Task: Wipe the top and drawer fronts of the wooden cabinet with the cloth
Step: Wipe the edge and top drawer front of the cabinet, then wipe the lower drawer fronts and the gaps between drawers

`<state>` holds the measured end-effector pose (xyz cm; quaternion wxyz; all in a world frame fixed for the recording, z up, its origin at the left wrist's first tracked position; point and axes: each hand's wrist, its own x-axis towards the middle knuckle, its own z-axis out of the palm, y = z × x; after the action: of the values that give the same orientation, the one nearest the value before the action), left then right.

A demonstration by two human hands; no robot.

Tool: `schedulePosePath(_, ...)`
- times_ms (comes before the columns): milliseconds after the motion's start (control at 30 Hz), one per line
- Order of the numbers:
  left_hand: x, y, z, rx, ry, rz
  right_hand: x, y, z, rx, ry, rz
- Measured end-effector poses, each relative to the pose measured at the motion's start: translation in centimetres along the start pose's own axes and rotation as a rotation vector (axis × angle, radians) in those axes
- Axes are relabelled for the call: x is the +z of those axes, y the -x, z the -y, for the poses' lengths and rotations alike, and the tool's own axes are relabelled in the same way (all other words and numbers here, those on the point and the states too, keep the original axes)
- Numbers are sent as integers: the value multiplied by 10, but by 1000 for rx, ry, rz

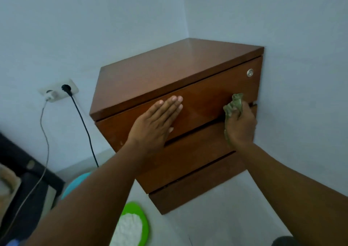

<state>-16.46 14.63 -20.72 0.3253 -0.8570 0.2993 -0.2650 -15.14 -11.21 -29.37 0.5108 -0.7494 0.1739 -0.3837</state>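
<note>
1. Dish (144,225). Green, round, glossy rim, on the floor below the cabinet. It holds something white and crumpled that cannot be identified.
2. Left hand (156,121). Flat, fingers straight and together, palm pressed on the top drawer; holds nothing. Probably bracing.
3. Right hand (240,127). Fingers curled round the cloth (233,104), which is green, soft and bunched into a wad. It sits at the right end of the top drawer, over the gap above the middle drawer.
4. Cabinet (178,67). Reddish-brown wood, boxy, polished to a sheen, set in a wall corner. Flat slab top with nothing on it.
   - Top drawer (207,99): smooth and glossy, no handle.
   - Middle drawer (188,161): same finish, with dark slots above and below.
   - Bottom drawer (197,187): duller, in shade.
5. Lock (250,72). Small round metal disc at the upper right of the top drawer.
6. Socket (59,91). White plastic, on the wall left of the cabinet, with a black cable (82,121) and a white cable (44,133) hanging from it.

Step in hand: the drawer fronts, at the top drawer's right end.

Next move, as judged: sweep the cloth leftward along the grain. The left hand lies in that path and must lift or shift. The two lower fronts follow, and a spread cloth would cover more than a wad.
</note>
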Motion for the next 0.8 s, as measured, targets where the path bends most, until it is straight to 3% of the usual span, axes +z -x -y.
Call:
schedulePosePath(133, 32, 65, -25, -48, 271, 172, -5, 46, 12, -92, -9, 270)
schedulePosePath(400, 35, 189, -64, -427, 630, 460, -8, 108, 37, -244, 53, 707)
schedulePosePath(567, 32, 180, -57, -473, 693, 369, -9, 113, 52, -285, 112, 743)
schedulePosePath(800, 30, 151, -60, -485, 722, 317, 7, 118, 74, -500, 156, 695)
